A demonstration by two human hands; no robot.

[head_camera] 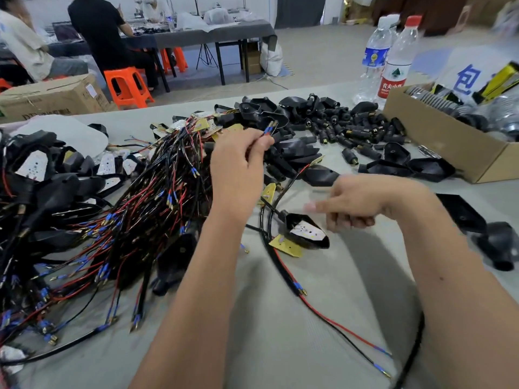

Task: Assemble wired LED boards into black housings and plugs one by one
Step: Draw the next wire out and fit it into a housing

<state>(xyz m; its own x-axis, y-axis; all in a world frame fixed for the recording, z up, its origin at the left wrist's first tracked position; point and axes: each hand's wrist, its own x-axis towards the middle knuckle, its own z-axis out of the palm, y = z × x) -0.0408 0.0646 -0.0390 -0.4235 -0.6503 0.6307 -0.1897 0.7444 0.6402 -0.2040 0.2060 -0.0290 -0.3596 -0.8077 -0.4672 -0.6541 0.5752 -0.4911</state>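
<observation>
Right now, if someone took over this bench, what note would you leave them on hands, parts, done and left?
Left hand: pinch grip on blue-sleeved wire ends, raised above the table.
Right hand: blurred, fingers curled, holding nothing I can see.
In front: one black pointed housing with a white LED board seated inside, its wires trailing.
Left: tangled pile of red and black wired boards.
Behind: loose black cylindrical plugs and empty housings.
Left to do: most of the pile.

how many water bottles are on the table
3: a red-label bottle in front, a blue-label bottle to its left, and a third bottle mostly hidden behind them.
</observation>
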